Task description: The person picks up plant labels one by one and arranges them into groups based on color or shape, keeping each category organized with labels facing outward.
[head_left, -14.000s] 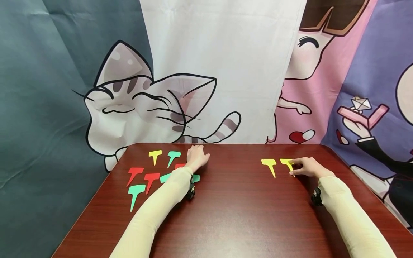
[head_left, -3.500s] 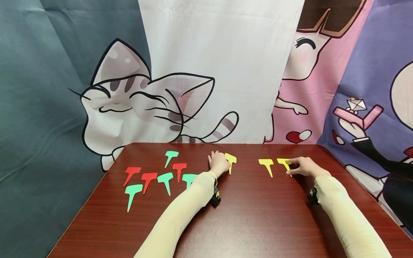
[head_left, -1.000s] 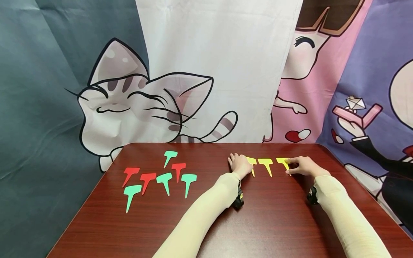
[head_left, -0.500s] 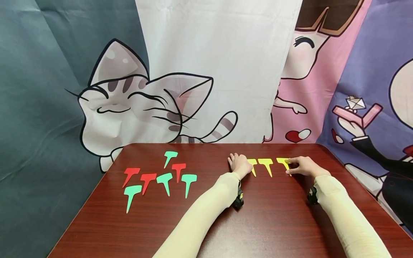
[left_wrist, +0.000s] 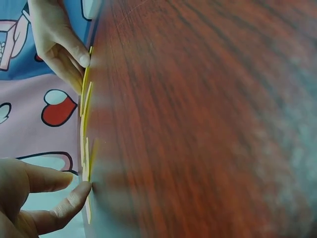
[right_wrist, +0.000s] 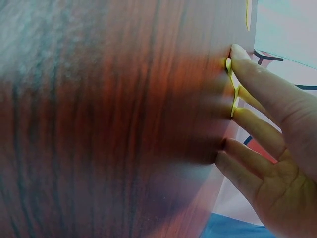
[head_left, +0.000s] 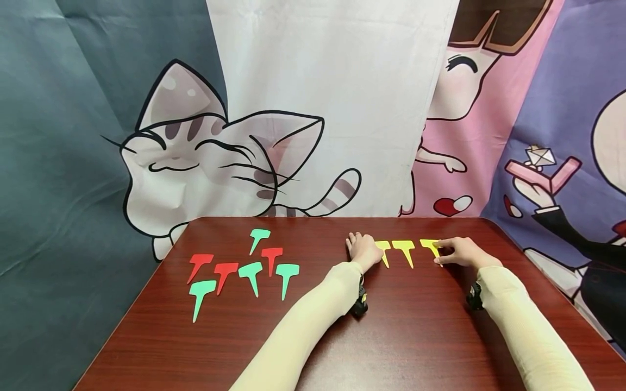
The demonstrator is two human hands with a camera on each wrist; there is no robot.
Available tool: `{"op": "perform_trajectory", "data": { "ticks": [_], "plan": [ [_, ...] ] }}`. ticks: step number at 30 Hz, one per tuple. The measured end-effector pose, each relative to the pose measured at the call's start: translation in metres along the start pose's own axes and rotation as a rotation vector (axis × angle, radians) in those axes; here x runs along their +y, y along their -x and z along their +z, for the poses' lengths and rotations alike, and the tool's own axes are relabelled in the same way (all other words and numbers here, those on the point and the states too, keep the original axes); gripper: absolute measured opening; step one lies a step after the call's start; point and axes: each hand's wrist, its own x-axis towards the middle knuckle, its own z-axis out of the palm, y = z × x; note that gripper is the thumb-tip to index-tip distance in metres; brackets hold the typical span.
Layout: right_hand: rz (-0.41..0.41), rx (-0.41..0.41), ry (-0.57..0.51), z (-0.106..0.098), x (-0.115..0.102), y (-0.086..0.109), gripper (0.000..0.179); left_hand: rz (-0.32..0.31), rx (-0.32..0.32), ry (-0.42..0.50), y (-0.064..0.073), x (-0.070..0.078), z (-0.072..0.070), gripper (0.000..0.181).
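Three yellow T-shaped plant labels form a row at the back right of the table. My left hand (head_left: 363, 251) lies over the left side of the leftmost yellow label (head_left: 383, 251); in the left wrist view one fingertip (left_wrist: 81, 193) touches it, with the other digit slightly apart. The middle yellow label (head_left: 404, 248) lies untouched. At the row's right end, my right hand (head_left: 462, 252) holds the third yellow label (head_left: 429, 246) between thumb and fingers. In the right wrist view that label sits between the thumb (right_wrist: 247, 62) and two fingers, seen edge-on.
On the left of the brown table (head_left: 391, 336) lie several green labels, among them a near one (head_left: 200, 290) and a far one (head_left: 259, 235). Red labels (head_left: 226, 269) lie among them. A printed cloth backdrop (head_left: 381, 108) stands right behind the table's back edge.
Since the earliest frame, my left hand has brought a yellow label from the left group rightward into the row. Over the last second that label shifted slightly right. My right hand stayed in place.
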Motion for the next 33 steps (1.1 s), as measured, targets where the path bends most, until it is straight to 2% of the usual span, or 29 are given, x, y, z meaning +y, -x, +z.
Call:
{"op": "perform_trajectory", "data": {
  "ticks": [14,20,27,33],
  "plan": [
    [0.01,-0.009,0.005,0.0,0.003,-0.001,0.064,0.044,0.014,-0.019,0.008,-0.009,-0.011,0.016],
    [0.007,-0.004,0.0,0.001,0.003,-0.001,0.064,0.067,0.009,0.006,0.008,-0.014,-0.013,0.016],
    [-0.004,0.008,-0.001,0.001,0.003,-0.001,0.062,0.088,0.037,0.005,0.008,-0.021,-0.015,0.015],
    [-0.012,0.012,0.003,0.001,0.002,-0.001,0.064,0.108,0.043,0.032,0.01,-0.028,-0.021,0.038]
  ]
}}
